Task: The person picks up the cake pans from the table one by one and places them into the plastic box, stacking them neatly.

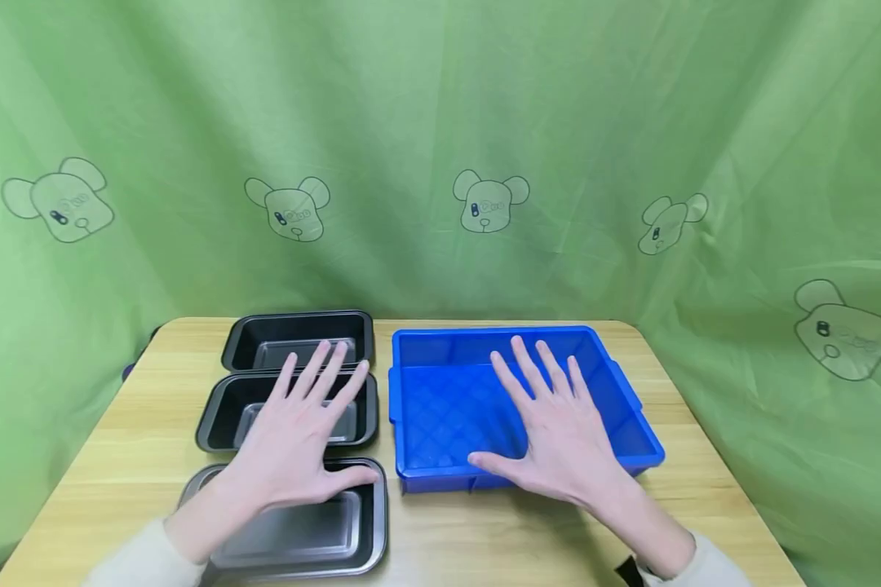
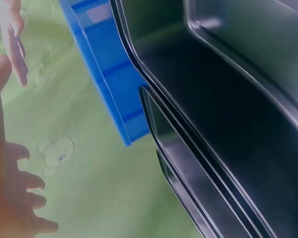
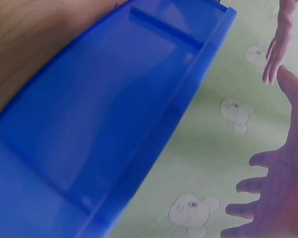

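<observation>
My left hand (image 1: 297, 440) is held with fingers spread, palm down, above the dark metal loaf pans at the left. It overlaps the middle loaf pan (image 1: 220, 416) and the front loaf pan (image 1: 301, 538) in the head view; the back loaf pan (image 1: 250, 342) lies just beyond its fingertips. Over the blue plastic bin (image 1: 448, 408) hangs my right hand (image 1: 561, 440), fingers spread and holding nothing. In the left wrist view the pan walls (image 2: 198, 114) fill the right side, apart from the fingers (image 2: 32, 181). All three pans and the bin hold nothing.
Everything stands on a light wooden table (image 1: 103, 465). A green curtain (image 1: 411, 122) printed with mouse-like heads hangs close behind the table and down both sides. Near the right wrist a small black object (image 1: 629, 571) shows at the bottom edge.
</observation>
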`<state>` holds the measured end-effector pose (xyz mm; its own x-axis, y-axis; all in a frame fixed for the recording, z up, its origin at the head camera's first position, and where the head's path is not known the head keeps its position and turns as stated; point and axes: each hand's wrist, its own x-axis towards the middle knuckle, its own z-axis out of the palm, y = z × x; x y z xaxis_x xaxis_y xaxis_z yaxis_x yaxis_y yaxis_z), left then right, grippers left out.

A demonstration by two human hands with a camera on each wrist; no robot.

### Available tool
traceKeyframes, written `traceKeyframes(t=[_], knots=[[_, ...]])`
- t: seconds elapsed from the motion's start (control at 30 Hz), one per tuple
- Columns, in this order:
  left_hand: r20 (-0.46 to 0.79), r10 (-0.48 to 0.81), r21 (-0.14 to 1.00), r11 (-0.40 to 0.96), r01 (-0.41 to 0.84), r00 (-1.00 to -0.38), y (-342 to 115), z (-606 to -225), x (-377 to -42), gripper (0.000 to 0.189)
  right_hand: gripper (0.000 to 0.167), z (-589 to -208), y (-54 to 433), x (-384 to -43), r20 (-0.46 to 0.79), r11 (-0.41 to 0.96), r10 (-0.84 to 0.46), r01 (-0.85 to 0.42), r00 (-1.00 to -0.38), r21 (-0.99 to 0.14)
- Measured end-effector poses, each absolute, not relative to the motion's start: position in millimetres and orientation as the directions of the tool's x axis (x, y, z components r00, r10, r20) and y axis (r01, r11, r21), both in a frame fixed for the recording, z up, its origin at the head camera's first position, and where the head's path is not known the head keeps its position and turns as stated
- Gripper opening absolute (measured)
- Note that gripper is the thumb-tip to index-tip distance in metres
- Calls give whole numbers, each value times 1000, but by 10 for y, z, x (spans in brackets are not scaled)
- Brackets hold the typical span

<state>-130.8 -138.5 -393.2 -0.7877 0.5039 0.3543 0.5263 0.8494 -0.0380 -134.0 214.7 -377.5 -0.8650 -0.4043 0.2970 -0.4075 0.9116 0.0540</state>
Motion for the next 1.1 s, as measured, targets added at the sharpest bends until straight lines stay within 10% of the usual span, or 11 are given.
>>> traceKeyframes(t=[1.1], knots=[[63, 142, 506, 849, 154, -988, -2604, -4092, -755, 92, 94, -3641, 3442, -1598, 13, 867, -82, -77, -997, -493]])
